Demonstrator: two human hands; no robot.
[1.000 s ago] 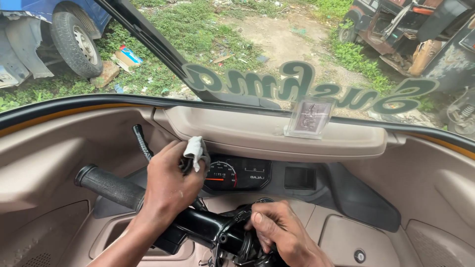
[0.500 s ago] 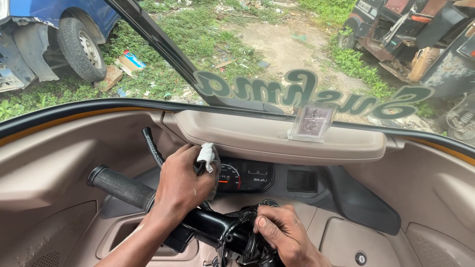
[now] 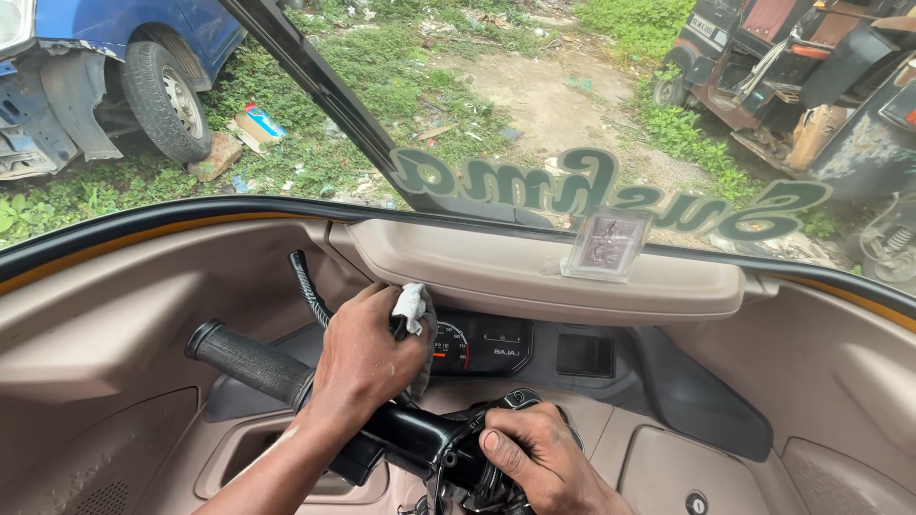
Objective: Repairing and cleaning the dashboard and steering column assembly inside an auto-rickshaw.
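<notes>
So the left hand (image 3: 367,353) is closed around a small white cloth (image 3: 411,307), pressed up near the instrument cluster (image 3: 477,343) just left of centre frame, right under the beige dash shelf (image 3: 534,272). The rag pokes out between the fingers, touching the left edge of the gauge. The right hand (image 3: 534,458), bottom centre, is wrapped tight on the black handlebar (image 3: 410,439) at its middle clamp. The ribbed left grip (image 3: 248,360) sticks out free at lower left, nobody touching it. A little clear plastic stand (image 3: 606,243) sits on the shelf against the windscreen. Outside, upper left, there's a blue vehicle (image 3: 134,48) parked on grass.
</notes>
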